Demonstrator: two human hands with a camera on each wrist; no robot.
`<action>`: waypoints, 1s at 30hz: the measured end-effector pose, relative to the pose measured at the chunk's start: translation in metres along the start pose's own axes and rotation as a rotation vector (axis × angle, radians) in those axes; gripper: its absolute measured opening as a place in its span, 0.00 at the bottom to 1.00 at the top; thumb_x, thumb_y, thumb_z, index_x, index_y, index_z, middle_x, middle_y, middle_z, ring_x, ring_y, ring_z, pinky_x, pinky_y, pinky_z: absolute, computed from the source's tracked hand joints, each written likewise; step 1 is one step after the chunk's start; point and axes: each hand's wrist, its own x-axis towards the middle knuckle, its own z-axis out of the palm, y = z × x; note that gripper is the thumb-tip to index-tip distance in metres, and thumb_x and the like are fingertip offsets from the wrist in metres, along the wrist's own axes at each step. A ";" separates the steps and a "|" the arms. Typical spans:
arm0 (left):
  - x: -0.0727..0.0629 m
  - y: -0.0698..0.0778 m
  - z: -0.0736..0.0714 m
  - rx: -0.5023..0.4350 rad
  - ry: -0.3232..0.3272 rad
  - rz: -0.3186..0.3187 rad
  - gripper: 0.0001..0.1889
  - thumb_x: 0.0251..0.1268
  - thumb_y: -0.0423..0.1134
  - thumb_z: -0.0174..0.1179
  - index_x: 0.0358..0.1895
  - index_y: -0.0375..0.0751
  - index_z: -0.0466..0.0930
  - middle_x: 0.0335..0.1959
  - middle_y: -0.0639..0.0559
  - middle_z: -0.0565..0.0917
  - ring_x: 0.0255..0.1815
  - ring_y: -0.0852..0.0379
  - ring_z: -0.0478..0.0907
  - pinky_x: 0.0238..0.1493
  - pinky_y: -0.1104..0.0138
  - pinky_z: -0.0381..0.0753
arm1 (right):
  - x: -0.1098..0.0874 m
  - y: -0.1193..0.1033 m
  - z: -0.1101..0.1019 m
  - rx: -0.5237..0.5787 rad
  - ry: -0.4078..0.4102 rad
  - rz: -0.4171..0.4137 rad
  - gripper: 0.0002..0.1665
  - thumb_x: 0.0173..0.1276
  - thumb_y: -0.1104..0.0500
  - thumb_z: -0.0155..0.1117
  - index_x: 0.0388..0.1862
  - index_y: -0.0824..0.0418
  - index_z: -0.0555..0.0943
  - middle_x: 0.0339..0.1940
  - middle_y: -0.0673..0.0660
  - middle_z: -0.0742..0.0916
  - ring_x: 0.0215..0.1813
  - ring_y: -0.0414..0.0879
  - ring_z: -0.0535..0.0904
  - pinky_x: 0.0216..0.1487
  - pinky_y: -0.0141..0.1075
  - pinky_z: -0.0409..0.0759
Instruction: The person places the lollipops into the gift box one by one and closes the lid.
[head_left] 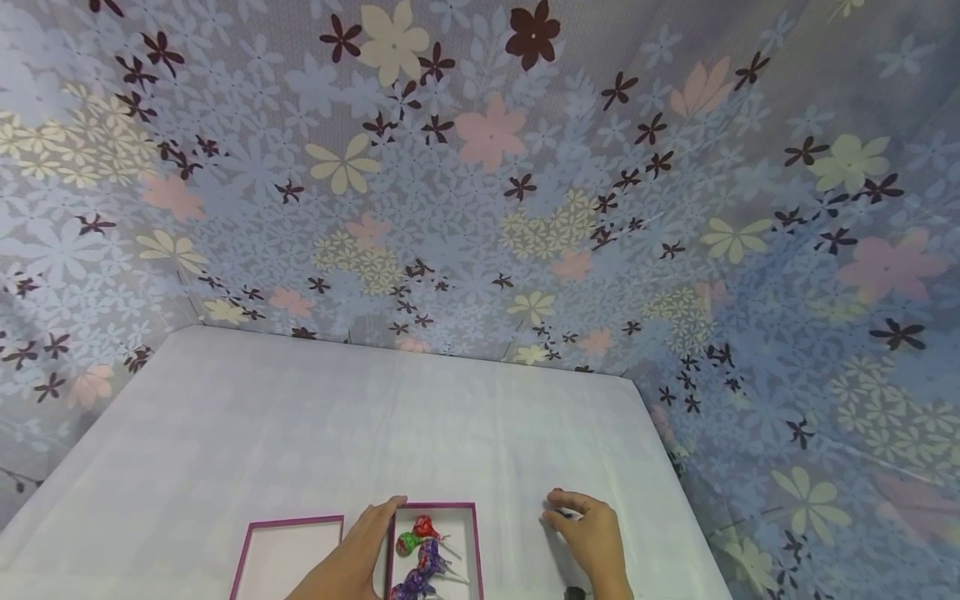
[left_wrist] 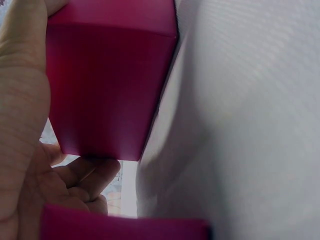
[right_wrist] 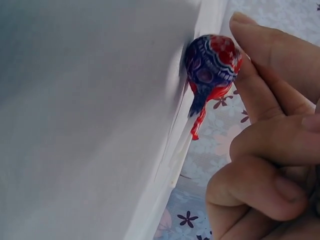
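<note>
My left hand (head_left: 356,554) grips the left side of a magenta-edged box (head_left: 477,546), fingers bent at its far left corner. In the left wrist view, thumb and fingers reach the two ends of the box's magenta wall (left_wrist: 105,90). Inside the box lie several wrapped lollipops (head_left: 426,560), red, green and purple, with white sticks. My right hand (head_left: 592,533) is right of the box with bent fingers. A red and blue lollipop (right_wrist: 212,67) is right at its fingertips, close to the table; I cannot tell whether they pinch it.
A second shallow magenta-edged tray (head_left: 292,546) with a pale inside stands left of my left hand. A white cloth covers the table (head_left: 375,417). Flower-patterned curtains (head_left: 465,208) hang behind it and along its sides. A small black object (head_left: 575,592) shows beside the right wrist.
</note>
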 end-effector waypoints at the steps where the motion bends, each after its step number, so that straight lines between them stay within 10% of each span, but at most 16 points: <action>1: 0.000 0.000 0.000 0.001 -0.001 0.000 0.62 0.51 0.79 0.57 0.76 0.31 0.51 0.69 0.37 0.70 0.66 0.39 0.71 0.60 0.36 0.74 | 0.000 0.000 -0.001 0.002 0.000 -0.002 0.13 0.54 0.61 0.80 0.39 0.53 0.91 0.46 0.52 0.91 0.60 0.55 0.84 0.59 0.52 0.80; 14: 0.000 0.006 -0.005 -0.165 -0.086 -0.077 0.65 0.48 0.74 0.67 0.77 0.31 0.46 0.72 0.23 0.61 0.68 0.15 0.58 0.54 0.24 0.66 | -0.005 0.002 -0.008 -0.002 -0.013 0.022 0.14 0.52 0.59 0.81 0.39 0.50 0.91 0.46 0.53 0.91 0.63 0.60 0.81 0.63 0.64 0.73; 30: 0.000 0.007 -0.005 -0.156 -0.096 -0.078 0.64 0.50 0.74 0.66 0.76 0.31 0.46 0.71 0.24 0.63 0.68 0.19 0.61 0.56 0.26 0.68 | -0.005 0.009 -0.012 -0.029 -0.009 0.040 0.13 0.51 0.57 0.83 0.37 0.50 0.91 0.43 0.54 0.92 0.63 0.61 0.80 0.66 0.63 0.71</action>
